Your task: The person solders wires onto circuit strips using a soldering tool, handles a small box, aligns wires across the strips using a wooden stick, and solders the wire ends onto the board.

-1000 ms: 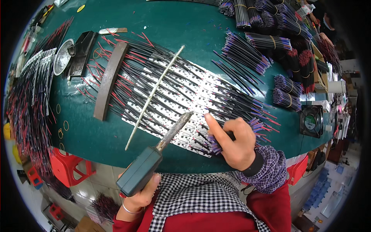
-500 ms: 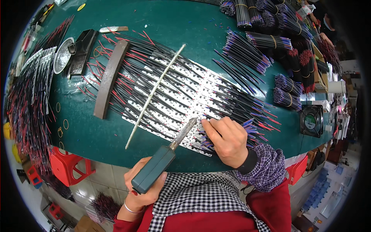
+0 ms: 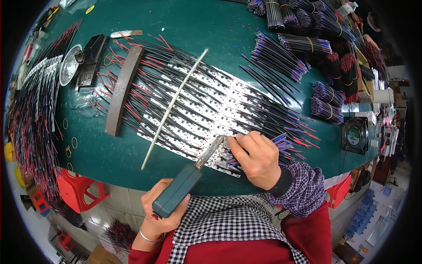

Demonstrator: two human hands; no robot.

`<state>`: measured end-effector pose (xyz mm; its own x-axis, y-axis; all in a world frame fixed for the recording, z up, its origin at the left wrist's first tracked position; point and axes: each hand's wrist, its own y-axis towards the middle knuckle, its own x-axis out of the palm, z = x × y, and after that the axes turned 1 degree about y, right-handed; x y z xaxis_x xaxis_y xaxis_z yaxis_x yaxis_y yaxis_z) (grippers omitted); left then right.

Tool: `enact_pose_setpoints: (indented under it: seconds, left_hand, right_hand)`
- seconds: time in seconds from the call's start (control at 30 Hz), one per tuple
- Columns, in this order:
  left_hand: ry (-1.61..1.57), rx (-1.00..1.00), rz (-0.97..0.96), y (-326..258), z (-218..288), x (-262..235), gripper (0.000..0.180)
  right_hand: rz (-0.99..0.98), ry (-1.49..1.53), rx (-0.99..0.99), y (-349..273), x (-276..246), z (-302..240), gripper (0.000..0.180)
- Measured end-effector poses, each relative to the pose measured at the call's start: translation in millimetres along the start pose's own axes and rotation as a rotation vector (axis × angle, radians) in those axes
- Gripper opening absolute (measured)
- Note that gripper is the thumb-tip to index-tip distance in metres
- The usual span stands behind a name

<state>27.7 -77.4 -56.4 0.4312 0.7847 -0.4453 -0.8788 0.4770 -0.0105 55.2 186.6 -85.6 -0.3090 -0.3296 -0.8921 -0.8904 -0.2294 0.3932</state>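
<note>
On the green table (image 3: 132,158), along its near edge, a mat of white circuit strips (image 3: 206,110) lay spread out, with black and red wires (image 3: 145,92) running across it. At the near end of that mat, the left hand (image 3: 162,211) was wrapped firmly around the dark green handle of a soldering iron (image 3: 180,189), whose metal shaft slanted up and away so that its tip met the strips just beside the right hand's fingertips. The right hand (image 3: 259,158) pressed down on the strips at the same spot, thumb and fingers pinched together over a cluster of purple-tipped wires (image 3: 281,143); whether it actually gripped one wire could not be told.

Across the middle of the mat a thin pale rod (image 3: 173,110) lay diagonally on top of the wires. At the mat's left end a curved brown bar (image 3: 123,92) rested over the wire ends, and beyond that bar sat a dark metal stand (image 3: 90,61) with a round shiny dish (image 3: 70,66) touching its left side. Farther than the mat, toward the right, bundles of dark wires (image 3: 303,44) tied with bands were stacked together. To the right of the mat, at the table's edge, stood a small black fan (image 3: 355,134). Left of the mat, more red and black wires (image 3: 30,127) hung over the table's rim.
</note>
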Motion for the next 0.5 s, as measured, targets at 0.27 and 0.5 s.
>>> enact_pose_setpoints:
  seconds: [0.27,0.5]
  left_hand:
    - [-0.045,-0.071,0.057,-24.6,-17.2,-1.1,0.024]
    - [-0.037,-0.015,0.004,-11.4,-4.1,-2.0,0.024]
  right_hand:
    - [-0.007,0.006,0.004,1.6,-2.8,-2.6,0.029]
    - [0.027,0.065,0.026,-2.0,0.6,2.6,0.027]
